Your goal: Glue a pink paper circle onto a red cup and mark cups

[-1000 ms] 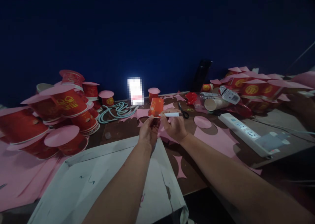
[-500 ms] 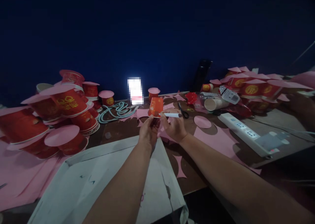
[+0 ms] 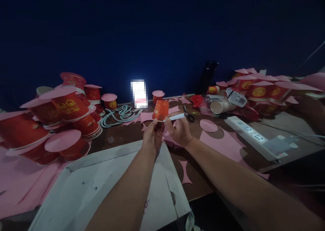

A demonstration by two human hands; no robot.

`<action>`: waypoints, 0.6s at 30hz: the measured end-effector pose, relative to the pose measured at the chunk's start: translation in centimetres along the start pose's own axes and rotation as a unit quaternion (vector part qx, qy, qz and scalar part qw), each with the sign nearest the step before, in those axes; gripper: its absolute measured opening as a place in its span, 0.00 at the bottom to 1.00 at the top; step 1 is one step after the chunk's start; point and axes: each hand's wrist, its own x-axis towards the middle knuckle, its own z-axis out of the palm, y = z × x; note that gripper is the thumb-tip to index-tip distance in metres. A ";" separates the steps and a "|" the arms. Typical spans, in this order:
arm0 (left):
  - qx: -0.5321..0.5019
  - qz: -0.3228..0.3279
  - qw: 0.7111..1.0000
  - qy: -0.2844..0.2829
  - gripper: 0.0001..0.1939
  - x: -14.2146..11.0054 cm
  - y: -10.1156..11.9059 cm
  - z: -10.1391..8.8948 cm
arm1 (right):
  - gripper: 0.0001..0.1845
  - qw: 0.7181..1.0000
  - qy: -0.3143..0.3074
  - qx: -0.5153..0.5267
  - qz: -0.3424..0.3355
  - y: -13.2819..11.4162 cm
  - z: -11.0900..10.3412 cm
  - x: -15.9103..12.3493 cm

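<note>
My left hand (image 3: 154, 133) is closed on a red paper cup (image 3: 161, 110), its fingers at the white rim nearest me. A white marker (image 3: 176, 117) with a dark back end is pinched in my right hand (image 3: 179, 131). Its tip is at the cup's near rim; whether it touches is too small to tell. Behind the held cup stands another red cup with a pink paper disc on top (image 3: 158, 95). Black-handled scissors (image 3: 190, 117) lie just beyond my right hand.
Disc-topped red cups (image 3: 69, 104) are piled at left, more (image 3: 259, 89) at right. A white box lid (image 3: 106, 177) lies in front. Pink paper offcuts (image 3: 223, 143), a power strip (image 3: 254, 136), bagged cups (image 3: 223, 106), a coiled cable (image 3: 119, 114) and a lit screen (image 3: 138, 92) surround my hands.
The marker's back end has risen a little, so it slants more, and its tip has shifted slightly toward me. My left hand stays on the cup.
</note>
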 end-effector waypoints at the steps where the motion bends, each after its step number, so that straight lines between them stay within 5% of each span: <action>1: 0.001 -0.003 1.000 0.004 0.03 0.0 0.0 0.0 | 0.07 1.000 0.007 0.009 0.005 0.1 0.0 0.0; 7: 0.013 -0.014 1.000 0.018 0.02 0.1 0.2 -0.1 | 0.08 0.997 0.049 0.017 0.052 0.6 -0.2 0.0; 18: 0.008 -0.019 0.999 0.026 0.04 0.1 0.2 0.0 | 0.07 0.999 0.025 0.022 0.030 0.3 -0.1 0.0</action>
